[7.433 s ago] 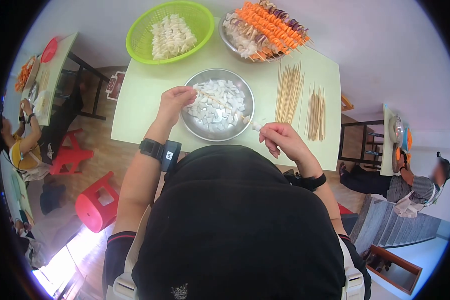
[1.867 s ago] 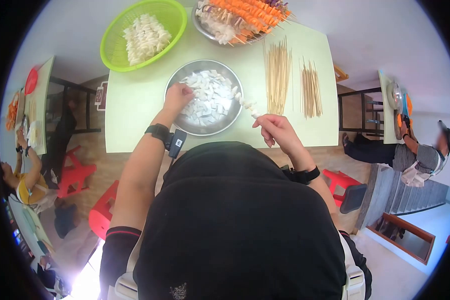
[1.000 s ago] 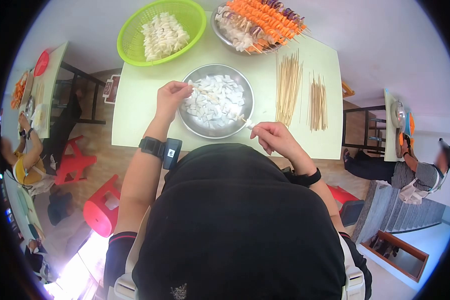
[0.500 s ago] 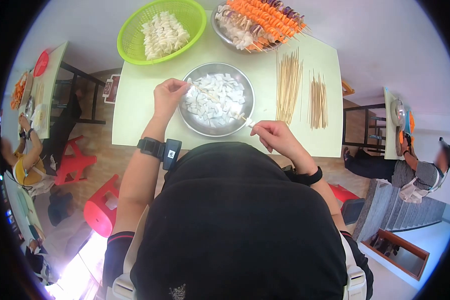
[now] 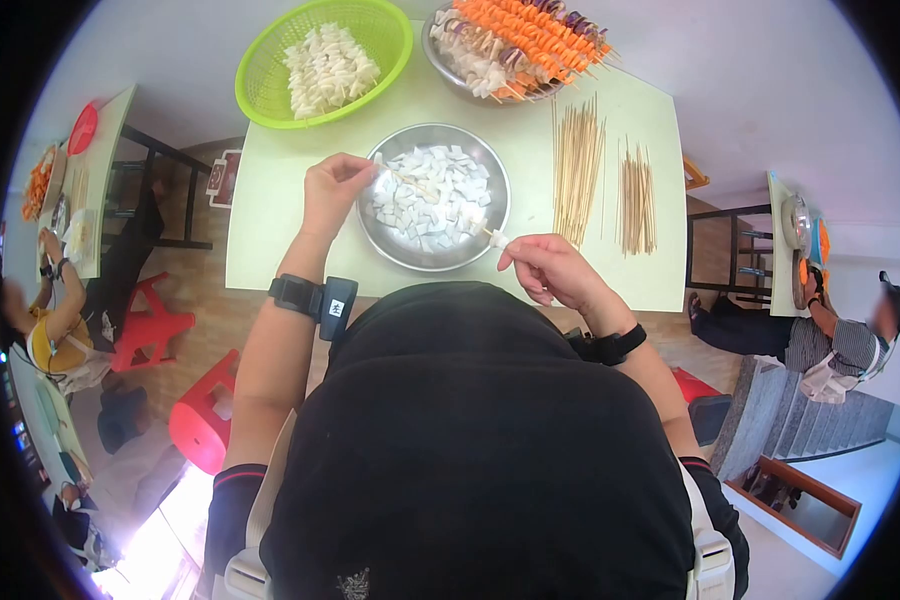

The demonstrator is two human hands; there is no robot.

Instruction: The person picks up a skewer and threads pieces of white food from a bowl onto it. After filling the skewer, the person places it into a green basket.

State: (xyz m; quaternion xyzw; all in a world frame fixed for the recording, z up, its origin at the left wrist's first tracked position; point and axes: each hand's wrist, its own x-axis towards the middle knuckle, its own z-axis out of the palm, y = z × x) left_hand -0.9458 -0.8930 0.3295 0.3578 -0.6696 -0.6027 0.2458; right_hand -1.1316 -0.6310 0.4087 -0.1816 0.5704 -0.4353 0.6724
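A metal bowl (image 5: 368, 232) of cut white food pieces (image 5: 440, 190) stands on the table in front of me. My left hand (image 5: 338, 190) is closed at the bowl's upper left rim, thumb and fingers pinching the end of a thin bamboo skewer (image 5: 402, 178) that slants down to the right over the pieces. At the lower right rim my right hand (image 5: 548, 266) is closed in a pinch on white pieces (image 5: 498, 239) threaded at the skewer's other end. The middle of the skewer blends into the pieces behind it.
Loose bamboo skewers (image 5: 578, 170) lie right of the bowl, a shorter bunch (image 5: 637, 200) beside them. Behind are a green basket (image 5: 255, 85) with white skewers and a bowl (image 5: 436, 62) heaped with orange, purple and white skewers. People work at side tables; red stools (image 5: 198, 425) stand left.
My right hand has shifted slightly, its fingers still pinching by the white pieces. The left hand stays almost in place at the rim.
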